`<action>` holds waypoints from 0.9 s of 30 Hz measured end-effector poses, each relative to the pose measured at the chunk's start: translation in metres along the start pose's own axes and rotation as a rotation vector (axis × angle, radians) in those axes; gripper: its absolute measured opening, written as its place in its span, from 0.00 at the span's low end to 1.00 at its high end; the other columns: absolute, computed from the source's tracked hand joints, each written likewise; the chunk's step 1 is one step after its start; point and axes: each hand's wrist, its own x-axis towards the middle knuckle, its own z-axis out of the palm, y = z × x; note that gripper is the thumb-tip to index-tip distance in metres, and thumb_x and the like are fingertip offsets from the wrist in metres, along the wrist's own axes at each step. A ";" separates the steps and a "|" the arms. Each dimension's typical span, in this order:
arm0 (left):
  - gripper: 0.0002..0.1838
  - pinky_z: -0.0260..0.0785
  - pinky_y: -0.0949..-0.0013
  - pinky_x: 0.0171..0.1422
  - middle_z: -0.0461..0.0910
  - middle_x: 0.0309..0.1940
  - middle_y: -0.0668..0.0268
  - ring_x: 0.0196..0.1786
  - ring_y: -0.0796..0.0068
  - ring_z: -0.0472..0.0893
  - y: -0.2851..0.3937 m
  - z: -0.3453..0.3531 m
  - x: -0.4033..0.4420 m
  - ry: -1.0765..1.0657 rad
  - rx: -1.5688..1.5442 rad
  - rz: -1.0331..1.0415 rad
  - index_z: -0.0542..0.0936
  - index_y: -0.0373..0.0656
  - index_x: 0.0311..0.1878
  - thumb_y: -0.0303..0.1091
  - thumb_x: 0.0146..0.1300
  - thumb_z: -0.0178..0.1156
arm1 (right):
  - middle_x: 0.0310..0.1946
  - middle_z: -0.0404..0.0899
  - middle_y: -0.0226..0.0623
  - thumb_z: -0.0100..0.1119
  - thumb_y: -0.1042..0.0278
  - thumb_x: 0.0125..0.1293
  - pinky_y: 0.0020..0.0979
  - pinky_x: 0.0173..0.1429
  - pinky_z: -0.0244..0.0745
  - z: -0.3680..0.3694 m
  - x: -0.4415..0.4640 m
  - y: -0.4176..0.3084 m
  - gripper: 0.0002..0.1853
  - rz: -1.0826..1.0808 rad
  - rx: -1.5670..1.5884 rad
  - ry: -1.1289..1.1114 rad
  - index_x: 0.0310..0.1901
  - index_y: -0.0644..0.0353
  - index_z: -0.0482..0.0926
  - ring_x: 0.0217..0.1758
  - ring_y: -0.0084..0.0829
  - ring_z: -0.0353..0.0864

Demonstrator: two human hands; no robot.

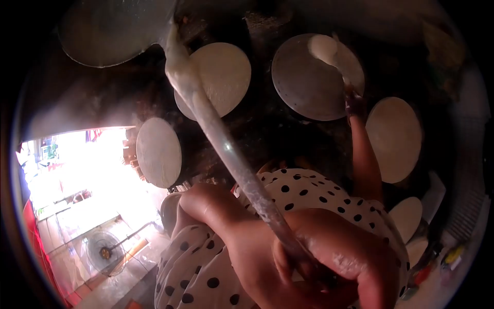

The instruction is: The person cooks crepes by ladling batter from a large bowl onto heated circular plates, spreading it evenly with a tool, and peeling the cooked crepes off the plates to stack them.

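Dark background (257, 136), long-handled utensil (228, 147) diagonal, broad end (113, 33) toward upper left.

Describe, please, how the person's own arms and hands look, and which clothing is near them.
The nearer hand is ungloved, with whitish smears on it. The forearm on the far side is bare, without a sleeve; the farther hand is too dim for details. Behind the nearer hand shows a pale garment with dark round dots.
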 end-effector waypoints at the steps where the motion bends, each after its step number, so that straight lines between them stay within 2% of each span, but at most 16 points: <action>1: 0.19 0.63 0.74 0.21 0.77 0.32 0.55 0.20 0.75 0.73 -0.005 -0.003 0.000 -0.046 -0.005 0.019 0.74 0.24 0.45 0.30 0.58 0.67 | 0.45 0.80 0.47 0.46 0.49 0.69 0.42 0.47 0.75 0.020 0.019 -0.001 0.20 0.039 0.032 -0.089 0.45 0.56 0.81 0.45 0.49 0.80; 5: 0.17 0.63 0.73 0.19 0.77 0.28 0.56 0.19 0.72 0.74 0.012 -0.005 0.036 -0.025 0.088 0.059 0.74 0.25 0.45 0.28 0.59 0.66 | 0.46 0.80 0.47 0.50 0.49 0.67 0.41 0.48 0.76 0.019 0.048 -0.013 0.20 0.022 0.287 -0.150 0.43 0.58 0.81 0.44 0.48 0.81; 7: 0.17 0.63 0.73 0.19 0.77 0.28 0.56 0.19 0.72 0.74 0.003 -0.006 0.031 -0.008 0.074 0.059 0.74 0.25 0.45 0.28 0.59 0.66 | 0.47 0.80 0.49 0.54 0.49 0.65 0.40 0.50 0.76 -0.038 0.041 -0.022 0.21 0.001 0.551 -0.397 0.45 0.59 0.81 0.45 0.45 0.82; 8: 0.17 0.63 0.72 0.19 0.77 0.27 0.56 0.19 0.71 0.74 -0.003 -0.005 0.027 -0.002 0.066 0.056 0.74 0.25 0.45 0.28 0.59 0.67 | 0.47 0.80 0.49 0.54 0.49 0.65 0.40 0.50 0.76 -0.038 0.037 -0.009 0.21 0.001 0.548 -0.398 0.45 0.59 0.81 0.45 0.45 0.82; 10: 0.17 0.63 0.72 0.18 0.76 0.27 0.56 0.19 0.71 0.74 -0.011 -0.005 0.018 0.016 0.070 0.058 0.74 0.25 0.44 0.28 0.59 0.67 | 0.46 0.81 0.47 0.57 0.47 0.62 0.39 0.51 0.74 -0.015 0.037 0.039 0.23 -0.402 0.497 -0.063 0.49 0.57 0.80 0.48 0.43 0.81; 11: 0.17 0.63 0.72 0.18 0.76 0.27 0.56 0.19 0.70 0.74 -0.013 -0.006 0.017 0.021 0.070 0.062 0.74 0.25 0.44 0.28 0.59 0.67 | 0.49 0.80 0.45 0.56 0.45 0.62 0.37 0.54 0.74 -0.015 0.039 0.053 0.25 -0.224 0.507 -0.049 0.53 0.53 0.79 0.52 0.43 0.80; 12: 0.17 0.63 0.72 0.18 0.76 0.26 0.56 0.19 0.70 0.74 -0.014 -0.007 0.016 0.023 0.078 0.061 0.74 0.25 0.44 0.28 0.59 0.67 | 0.49 0.80 0.45 0.56 0.45 0.62 0.37 0.54 0.74 -0.022 0.043 0.043 0.25 -0.239 0.516 -0.059 0.53 0.53 0.79 0.52 0.43 0.80; 14: 0.17 0.63 0.72 0.18 0.76 0.26 0.56 0.19 0.69 0.74 -0.024 -0.003 0.015 0.024 0.064 0.070 0.73 0.25 0.44 0.28 0.59 0.67 | 0.54 0.78 0.41 0.54 0.45 0.62 0.35 0.59 0.73 -0.034 0.037 0.009 0.24 0.311 0.518 -0.205 0.53 0.51 0.80 0.55 0.43 0.78; 15: 0.17 0.63 0.71 0.18 0.76 0.26 0.56 0.19 0.69 0.74 -0.025 -0.004 0.015 0.032 0.062 0.072 0.73 0.25 0.44 0.28 0.58 0.67 | 0.51 0.79 0.44 0.51 0.44 0.63 0.37 0.58 0.72 -0.011 0.041 0.012 0.25 0.111 0.353 -0.106 0.53 0.52 0.79 0.56 0.44 0.77; 20: 0.17 0.64 0.71 0.17 0.76 0.24 0.55 0.18 0.68 0.74 -0.038 0.002 0.008 0.225 -0.139 0.201 0.73 0.25 0.44 0.28 0.58 0.67 | 0.49 0.80 0.45 0.58 0.52 0.60 0.38 0.56 0.73 -0.002 0.048 -0.005 0.23 0.058 0.469 -0.333 0.54 0.55 0.79 0.54 0.44 0.78; 22: 0.18 0.63 0.75 0.25 0.75 0.26 0.63 0.25 0.77 0.73 -0.006 -0.021 0.004 0.055 0.204 -0.064 0.75 0.31 0.40 0.40 0.64 0.60 | 0.49 0.81 0.43 0.61 0.55 0.58 0.38 0.55 0.73 -0.001 0.059 0.013 0.23 -0.215 0.556 -0.401 0.54 0.55 0.79 0.53 0.43 0.79; 23: 0.19 0.63 0.76 0.28 0.74 0.26 0.65 0.28 0.81 0.73 0.008 -0.034 0.003 -0.020 0.351 -0.140 0.75 0.33 0.40 0.45 0.66 0.58 | 0.47 0.82 0.43 0.61 0.53 0.59 0.38 0.53 0.74 -0.006 0.053 0.022 0.22 -0.098 0.867 -0.377 0.53 0.54 0.79 0.50 0.42 0.81; 24: 0.20 0.62 0.76 0.27 0.73 0.26 0.65 0.26 0.82 0.72 0.018 -0.043 -0.004 0.069 0.443 -0.131 0.73 0.33 0.41 0.46 0.67 0.57 | 0.47 0.82 0.43 0.61 0.53 0.59 0.38 0.53 0.74 -0.011 0.052 0.030 0.22 -0.109 0.859 -0.360 0.53 0.54 0.79 0.50 0.42 0.81; 25: 0.21 0.62 0.77 0.26 0.73 0.26 0.64 0.25 0.82 0.71 0.029 -0.052 -0.010 0.160 0.534 -0.130 0.71 0.34 0.42 0.48 0.67 0.56 | 0.47 0.81 0.43 0.59 0.50 0.60 0.39 0.52 0.74 -0.016 0.053 0.033 0.23 -0.033 0.728 -0.215 0.53 0.53 0.79 0.50 0.43 0.81; 26: 0.22 0.60 0.78 0.24 0.72 0.25 0.65 0.22 0.83 0.69 0.047 -0.053 -0.024 0.368 0.630 -0.145 0.69 0.35 0.44 0.49 0.68 0.54 | 0.46 0.81 0.44 0.56 0.46 0.62 0.39 0.52 0.75 -0.018 0.053 0.032 0.23 0.052 0.604 -0.075 0.53 0.52 0.79 0.49 0.43 0.81; 27: 0.22 0.54 0.80 0.18 0.63 0.18 0.74 0.15 0.87 0.61 0.072 -0.061 -0.030 0.472 0.788 -0.289 0.68 0.42 0.49 0.54 0.70 0.45 | 0.46 0.81 0.46 0.50 0.38 0.63 0.41 0.53 0.74 -0.009 0.056 0.031 0.28 0.197 0.472 -0.099 0.52 0.51 0.80 0.50 0.45 0.80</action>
